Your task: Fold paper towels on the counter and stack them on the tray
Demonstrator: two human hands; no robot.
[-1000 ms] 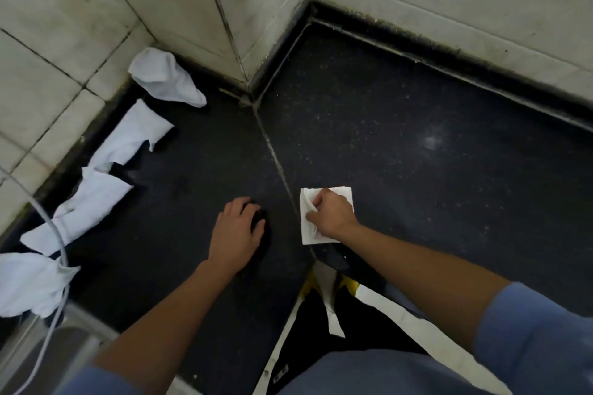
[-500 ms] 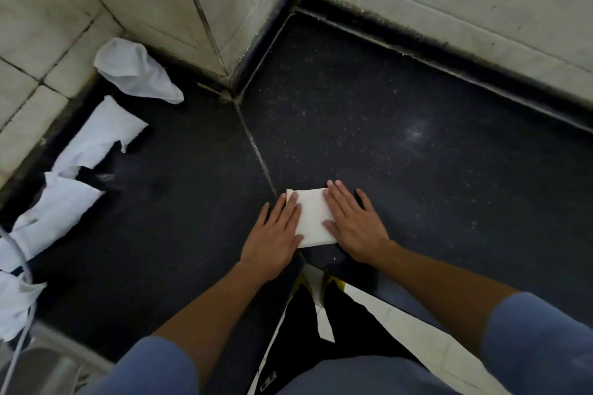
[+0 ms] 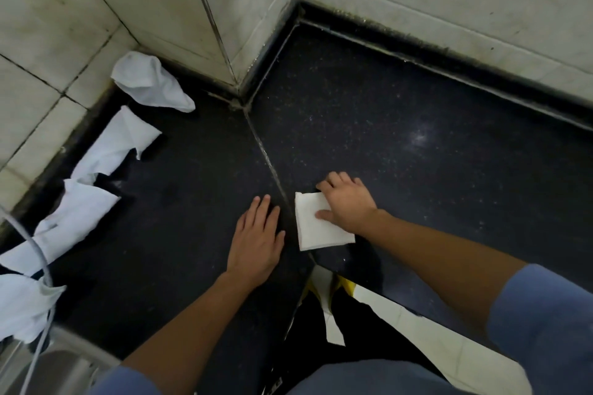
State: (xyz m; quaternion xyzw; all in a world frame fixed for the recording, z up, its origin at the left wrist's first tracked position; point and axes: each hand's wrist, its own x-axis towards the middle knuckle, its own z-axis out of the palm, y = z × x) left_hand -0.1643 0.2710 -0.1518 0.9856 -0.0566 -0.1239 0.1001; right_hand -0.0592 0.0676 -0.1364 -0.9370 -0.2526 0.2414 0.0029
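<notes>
– head view: left hand point(image 3: 256, 244) off the folded paper towel point(image 3: 316, 231) now?
– yes, flat just left of it, fingers straight. right hand point(image 3: 348, 202) gripping its far edge, thumb on top. fold likely finished; ready for stacking.

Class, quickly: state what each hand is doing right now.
Left hand: open, flat on the black speckled stone counter, holding nothing.
Right hand: closed on the folded white paper towel.

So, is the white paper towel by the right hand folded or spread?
Folded: the small white paper towel is a compact rectangle, gripped by the right hand.
</notes>
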